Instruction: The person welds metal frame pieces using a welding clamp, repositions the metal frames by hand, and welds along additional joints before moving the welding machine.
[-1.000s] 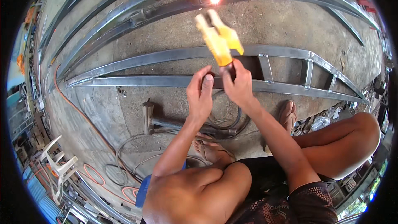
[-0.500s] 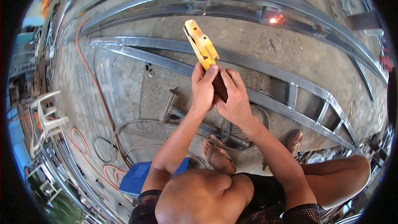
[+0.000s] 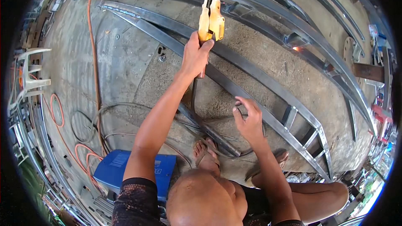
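My left hand point(image 3: 195, 56) is closed round the handle of a yellow welding electrode holder point(image 3: 217, 19). My thumb lies by its lever, and its jaws point away from me, spread apart with no rod visible between them. A dark cable hangs from the handle's lower end. My right hand point(image 3: 250, 121) is off the tool, lower and to the right, its fingers bent but apart and holding nothing that I can see. Beneath both hands lies a steel frame point(image 3: 251, 73) of long bars with short cross-pieces at its right end.
A small spot glows orange on a farther steel frame point(image 3: 268, 27). A blue box-shaped machine point(image 3: 115, 165) stands by my left elbow. Orange hose point(image 3: 93, 37) and dark cables run over the concrete floor. A dark metal bar point(image 3: 213, 132) lies near my feet. A pale plastic chair point(image 3: 31, 75) is far left.
My right hand has let go of the electrode holder and drawn back to the right. My left hand keeps it, now farther forward, with its jaws spread. The glow on the steel has shrunk.
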`<state>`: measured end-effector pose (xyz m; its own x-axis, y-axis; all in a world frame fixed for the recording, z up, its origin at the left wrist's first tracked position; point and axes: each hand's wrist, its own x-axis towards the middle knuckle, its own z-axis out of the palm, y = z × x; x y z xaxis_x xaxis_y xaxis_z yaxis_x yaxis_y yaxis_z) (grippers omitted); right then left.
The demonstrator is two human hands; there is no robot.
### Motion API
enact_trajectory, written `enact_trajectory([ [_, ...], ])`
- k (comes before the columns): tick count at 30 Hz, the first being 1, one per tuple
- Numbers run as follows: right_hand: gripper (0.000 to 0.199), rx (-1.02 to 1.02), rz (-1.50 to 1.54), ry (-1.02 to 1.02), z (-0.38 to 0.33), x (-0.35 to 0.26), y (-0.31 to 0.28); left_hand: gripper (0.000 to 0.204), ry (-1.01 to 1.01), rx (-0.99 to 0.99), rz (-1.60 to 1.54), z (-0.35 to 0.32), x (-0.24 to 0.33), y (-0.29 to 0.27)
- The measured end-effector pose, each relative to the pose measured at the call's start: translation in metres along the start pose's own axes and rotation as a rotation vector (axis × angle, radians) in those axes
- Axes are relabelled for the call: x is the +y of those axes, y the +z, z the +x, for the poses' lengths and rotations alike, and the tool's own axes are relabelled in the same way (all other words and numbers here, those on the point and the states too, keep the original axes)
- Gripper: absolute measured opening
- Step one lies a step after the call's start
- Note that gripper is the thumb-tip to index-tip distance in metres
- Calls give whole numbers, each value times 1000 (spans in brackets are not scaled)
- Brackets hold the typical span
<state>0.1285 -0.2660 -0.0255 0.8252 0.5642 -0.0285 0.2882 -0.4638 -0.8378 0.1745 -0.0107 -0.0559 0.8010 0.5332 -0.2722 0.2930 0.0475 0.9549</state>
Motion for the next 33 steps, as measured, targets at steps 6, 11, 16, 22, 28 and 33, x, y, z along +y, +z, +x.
enact_trajectory([
  [6,30,-6,-3,33,-4,-3,4,26,120,14,173,19,-18,6],
  [11,30,28,11,-5,-1,-5,11,24,64,-18,245,23,-11,8],
  [16,29,12,28,8,-3,-6,18,23,32,-67,240,28,-3,8],
  [22,26,20,9,8,-2,-4,20,35,55,-80,244,30,-9,7],
  [28,28,16,12,32,-1,-2,16,34,87,-88,216,30,-6,4],
  [33,26,4,31,72,-4,2,19,38,20,-133,176,31,-7,1],
])
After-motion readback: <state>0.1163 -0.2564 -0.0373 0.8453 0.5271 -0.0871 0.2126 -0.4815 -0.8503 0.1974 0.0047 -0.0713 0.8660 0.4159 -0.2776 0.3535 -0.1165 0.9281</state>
